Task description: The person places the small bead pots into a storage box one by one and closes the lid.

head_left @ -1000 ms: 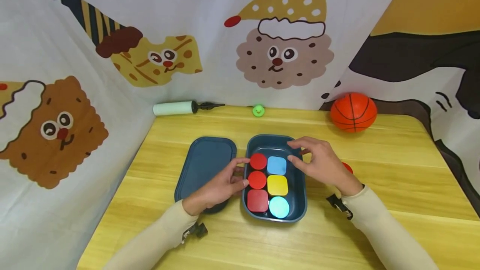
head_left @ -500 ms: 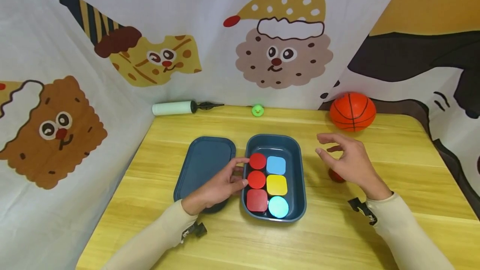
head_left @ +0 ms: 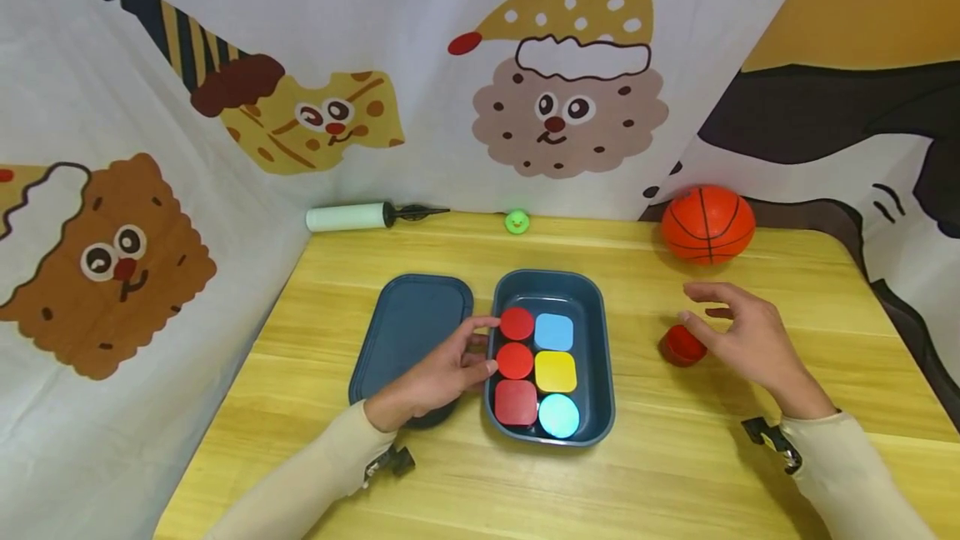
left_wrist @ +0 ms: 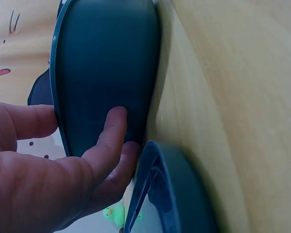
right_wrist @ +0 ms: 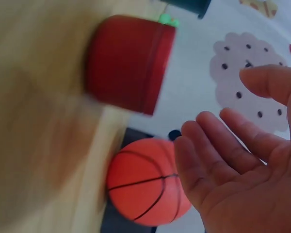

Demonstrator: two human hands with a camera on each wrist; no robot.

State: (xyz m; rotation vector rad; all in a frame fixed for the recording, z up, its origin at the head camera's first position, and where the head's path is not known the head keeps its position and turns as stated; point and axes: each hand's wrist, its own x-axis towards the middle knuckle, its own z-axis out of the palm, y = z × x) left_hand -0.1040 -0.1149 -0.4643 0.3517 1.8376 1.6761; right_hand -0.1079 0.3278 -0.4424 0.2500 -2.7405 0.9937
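Observation:
In the head view my left hand (head_left: 450, 369) touches the left side of a dark blue rectangular box (head_left: 606, 373), thumb and forefinger right at its rim. The left wrist view shows other fingers (left_wrist: 111, 131) lying against the box's outer wall. Inside the box stand two columns of small containers with red, blue, yellow and cyan tops, among them a yellow square one (head_left: 555, 372). Over the table on the right, my right hand (head_left: 753, 344) holds nothing, its thumb and fingers spread apart. Just left of it a small round red container (head_left: 682, 346) stands upright on the wood.
The dark blue lid (head_left: 412, 332) lies left of the box, partly under the left hand. Along the back stand a pale green hand pump (head_left: 348, 217), a small green toy duck (head_left: 517, 222) and an orange toy basketball (head_left: 708, 225). A printed cloth (head_left: 435, 132) hangs behind.
My right hand has moved right, from above the box's right rim to beside the round red container, which now shows fully. The left hand and the box have stayed put.

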